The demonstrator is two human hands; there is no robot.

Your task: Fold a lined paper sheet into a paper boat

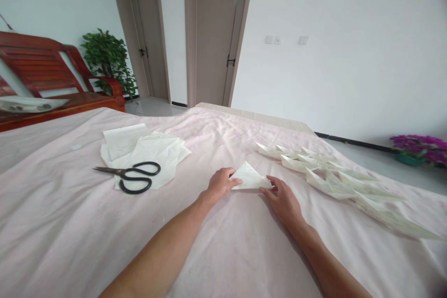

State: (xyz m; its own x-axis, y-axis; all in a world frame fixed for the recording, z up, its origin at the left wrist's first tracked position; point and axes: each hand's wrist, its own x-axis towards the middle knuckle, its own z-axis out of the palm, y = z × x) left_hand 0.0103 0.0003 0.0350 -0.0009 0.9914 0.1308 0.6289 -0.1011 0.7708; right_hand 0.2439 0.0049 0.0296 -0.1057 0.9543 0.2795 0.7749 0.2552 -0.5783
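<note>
White lined paper, folded into a triangle (pixel 249 178), lies on the pink cloth-covered table (pixel 70 223) near its middle, toward the far edge. The left hand (pixel 220 184) rests on the triangle's left corner, fingers curled down onto the sheet with the thumb at its edge, pressing rather than lifting. The right hand (pixel 284 200) lies flat just beside the triangle's lower right corner, fingertips (pixel 271 179) touching the paper's edge, fingers spread loosely and not closed around anything.

Toward the right edge of the table a row of folded paper boats (pixel 331 174) runs from near the far edge down to the right corner, the pieces overlapping one another. Toward the left, well apart from the hands, a loose stack of lined sheets (pixel 146 149) lies spread out, and black-handled scissors (pixel 131 174) rest on its near part, blades pointing to the left edge.

Beyond the table stand a red wooden bench (pixel 45 74), a green plant (pixel 108 58), two doors (pixel 214 32) and purple flowers (pixel 419 144).
</note>
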